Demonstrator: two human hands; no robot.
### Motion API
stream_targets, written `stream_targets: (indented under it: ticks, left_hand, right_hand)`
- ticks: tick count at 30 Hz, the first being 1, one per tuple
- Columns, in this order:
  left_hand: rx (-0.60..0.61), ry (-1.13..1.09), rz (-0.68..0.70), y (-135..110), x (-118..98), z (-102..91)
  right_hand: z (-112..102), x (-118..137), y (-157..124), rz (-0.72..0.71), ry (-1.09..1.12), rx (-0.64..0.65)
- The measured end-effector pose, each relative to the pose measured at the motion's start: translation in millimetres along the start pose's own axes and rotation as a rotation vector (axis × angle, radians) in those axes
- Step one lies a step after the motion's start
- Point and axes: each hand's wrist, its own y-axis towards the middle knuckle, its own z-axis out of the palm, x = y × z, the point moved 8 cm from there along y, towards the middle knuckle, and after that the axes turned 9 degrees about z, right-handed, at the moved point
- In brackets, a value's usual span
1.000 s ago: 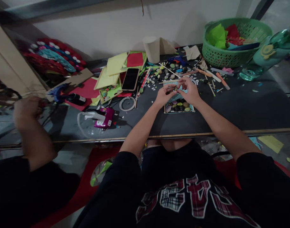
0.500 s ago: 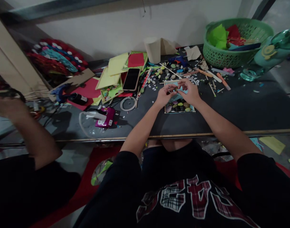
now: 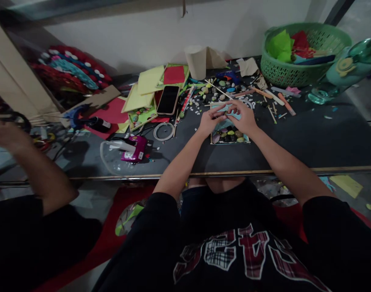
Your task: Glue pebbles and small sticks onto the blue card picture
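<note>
Over a small stick-edged frame [image 3: 211, 143] with a light blue backing, both my hands meet fingertip to fingertip. My left hand [image 3: 210, 120] comes from the left with its thumb and fingers pinched together. From the right, my right hand [image 3: 243, 117] pinches at the same spot. Between the fingertips is a small dark thing [image 3: 226, 114], too small to make out. Along the near side of the frame lie several painted pebbles [image 3: 230, 133], black, yellow, brown and pale purple. My fingers hide part of the blue backing.
Behind the frame lie loose pebbles [image 3: 222, 97], sticks and paper scraps. A green basket [image 3: 294, 73] and bottle [image 3: 337, 75] stand right. To the left are a phone [image 3: 168, 100], tape roll [image 3: 164, 132], purple power adapter [image 3: 134, 149] and glue gun [image 3: 76, 115]. Another person's arm [image 3: 36, 162] is far left.
My hands stay over the frame, the left fingers stretched slightly further toward the right hand. The other person's arm at the far left has shifted a little.
</note>
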Motion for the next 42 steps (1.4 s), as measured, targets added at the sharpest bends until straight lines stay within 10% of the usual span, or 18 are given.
stream_targets:
  ticks: [42]
  left_hand:
    - [-0.063, 0.050, 0.017, -2, -8, -1.4]
  right_hand:
    - [5, -4, -2, -0.036, 0.052, 0.002]
